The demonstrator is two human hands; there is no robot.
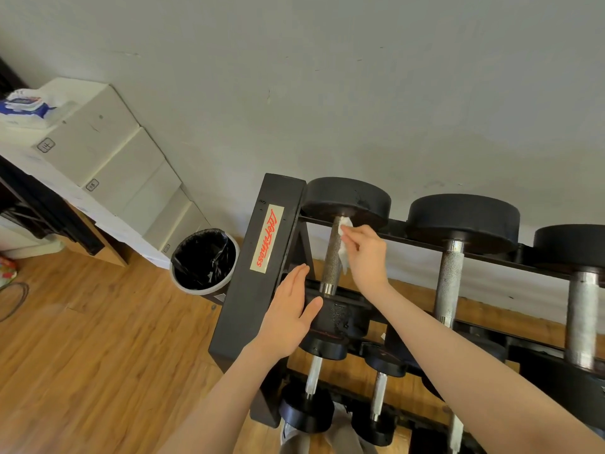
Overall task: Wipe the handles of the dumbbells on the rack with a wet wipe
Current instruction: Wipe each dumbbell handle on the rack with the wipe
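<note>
Open gap betw leftmost handle (331, 257) & next handle (449, 283) to its right; rack end post (258, 267) crowds it on the left, black heads (348, 199) block far end, front rail (347, 301) the near end.

Soft, even daylight lit the scene; shadows stayed faint, wide-angle distortion bent the edges, and focus was slightly soft.
</note>
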